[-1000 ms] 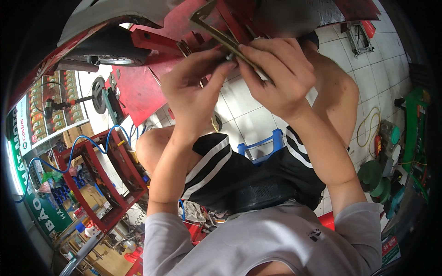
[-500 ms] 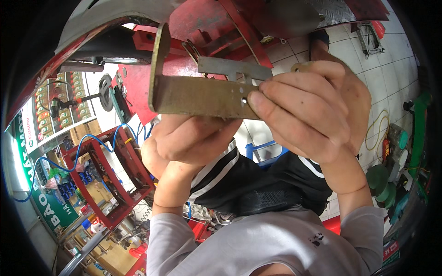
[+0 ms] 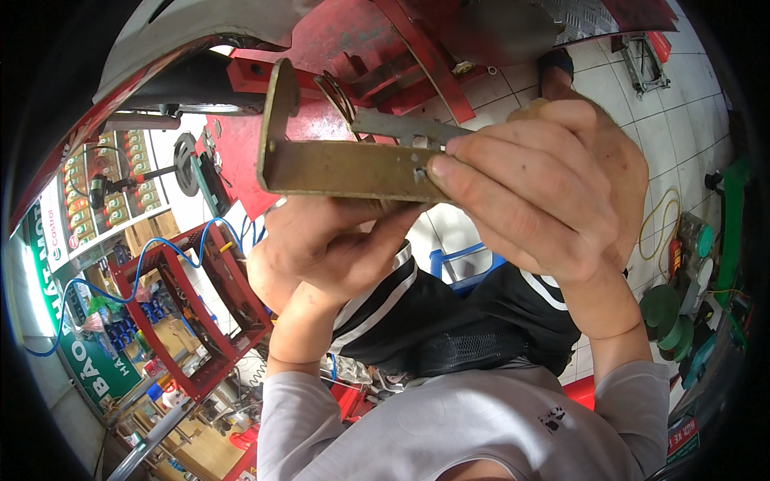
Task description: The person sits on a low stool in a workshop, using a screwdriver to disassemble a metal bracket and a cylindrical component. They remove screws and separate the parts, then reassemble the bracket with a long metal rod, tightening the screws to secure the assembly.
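Observation:
A brass-coloured metal bracket (image 3: 345, 170) is held up in front of me, its left end bent into an upright flange. My right hand (image 3: 533, 188) grips its right end, thumb beside a small hole in the flat face. Behind the upper edge runs a grey metal strip (image 3: 401, 126), joined or laid close to it; the right end of both is hidden by my fingers. My left hand (image 3: 333, 240) is curled closed below the bracket, against its lower edge; its fingertips are partly hidden.
Beyond the bracket lies a red metal platform (image 3: 361, 36) with raised bars. At left stands a red frame rack (image 3: 172, 309) with a blue hose (image 3: 140, 264) across it. A blue stool (image 3: 465, 264) shows between my knees. Tools and green round items (image 3: 662, 313) sit at right.
The bracket has tilted, with its flange top dropping a little. The grey strip now slants and shows a narrower gap to the bracket. Both hands keep their hold.

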Tool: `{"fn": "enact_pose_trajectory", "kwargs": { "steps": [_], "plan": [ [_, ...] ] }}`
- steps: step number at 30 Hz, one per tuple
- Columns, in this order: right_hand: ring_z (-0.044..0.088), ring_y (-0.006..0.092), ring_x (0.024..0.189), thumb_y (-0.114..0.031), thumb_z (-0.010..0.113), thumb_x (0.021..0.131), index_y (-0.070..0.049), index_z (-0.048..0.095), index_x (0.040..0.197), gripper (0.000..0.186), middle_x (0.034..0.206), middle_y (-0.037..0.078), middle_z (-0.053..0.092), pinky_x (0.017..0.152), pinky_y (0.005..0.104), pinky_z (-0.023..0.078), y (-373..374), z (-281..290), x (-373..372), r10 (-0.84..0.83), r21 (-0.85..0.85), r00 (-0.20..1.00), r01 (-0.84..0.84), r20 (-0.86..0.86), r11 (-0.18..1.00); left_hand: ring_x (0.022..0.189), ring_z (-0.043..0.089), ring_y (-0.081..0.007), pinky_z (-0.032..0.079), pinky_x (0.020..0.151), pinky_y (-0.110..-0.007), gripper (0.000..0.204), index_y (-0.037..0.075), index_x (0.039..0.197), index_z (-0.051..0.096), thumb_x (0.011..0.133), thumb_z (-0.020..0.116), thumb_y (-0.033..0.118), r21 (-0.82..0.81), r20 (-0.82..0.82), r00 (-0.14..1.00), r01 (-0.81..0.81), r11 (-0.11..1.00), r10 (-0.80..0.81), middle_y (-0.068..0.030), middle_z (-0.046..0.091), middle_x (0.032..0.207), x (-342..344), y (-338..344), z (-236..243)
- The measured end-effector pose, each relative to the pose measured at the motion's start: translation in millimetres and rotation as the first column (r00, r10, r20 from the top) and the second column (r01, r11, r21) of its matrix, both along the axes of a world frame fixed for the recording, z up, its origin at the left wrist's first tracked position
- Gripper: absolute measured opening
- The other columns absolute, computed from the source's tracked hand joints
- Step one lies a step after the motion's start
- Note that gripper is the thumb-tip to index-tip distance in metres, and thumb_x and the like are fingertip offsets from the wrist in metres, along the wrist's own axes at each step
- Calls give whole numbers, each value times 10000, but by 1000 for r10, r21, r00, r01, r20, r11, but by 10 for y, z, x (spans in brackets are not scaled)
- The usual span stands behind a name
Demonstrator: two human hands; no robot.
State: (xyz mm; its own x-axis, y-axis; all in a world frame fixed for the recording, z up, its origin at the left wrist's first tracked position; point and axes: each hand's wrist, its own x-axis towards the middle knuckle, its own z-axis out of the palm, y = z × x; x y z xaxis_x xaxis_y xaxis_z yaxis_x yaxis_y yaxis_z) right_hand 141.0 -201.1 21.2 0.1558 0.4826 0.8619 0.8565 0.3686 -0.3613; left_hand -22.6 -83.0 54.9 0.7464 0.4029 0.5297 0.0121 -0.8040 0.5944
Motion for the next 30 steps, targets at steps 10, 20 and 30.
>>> {"fn": "enact_pose_trajectory", "kwargs": {
  "steps": [10, 20, 30],
  "plan": [
    [663, 226, 770, -28, 780, 643, -12, 730, 998, 359, 924, 77, 693, 689, 349, 456, 7, -5, -1, 6, -22, 999, -7, -40, 1000, 776, 703, -182, 539, 681, -276, 244, -69, 941, 696, 734, 818, -31, -483, 128, 992, 70, 873, -9, -130, 738, 880, 10, -40, -99],
    [638, 245, 691, 10, 814, 631, 21, 720, 902, 287, 799, 97, 673, 637, 348, 457, 170, -128, -77, -93, -40, 990, 90, -103, 995, 794, 729, -233, 564, 715, -288, 208, -49, 881, 690, 707, 800, -75, -96, 13, 987, -158, 983, 160, -163, 733, 883, 106, -69, -190],
    [679, 274, 663, -30, 752, 726, -14, 734, 842, 118, 776, 116, 694, 590, 318, 521, 335, -337, -153, -199, -272, 817, 53, -542, 961, 796, 692, -271, 556, 700, -338, 171, -33, 917, 710, 753, 743, -62, 254, -9, 996, -87, 963, 92, -146, 699, 956, 253, 88, -446]
  ]
}}
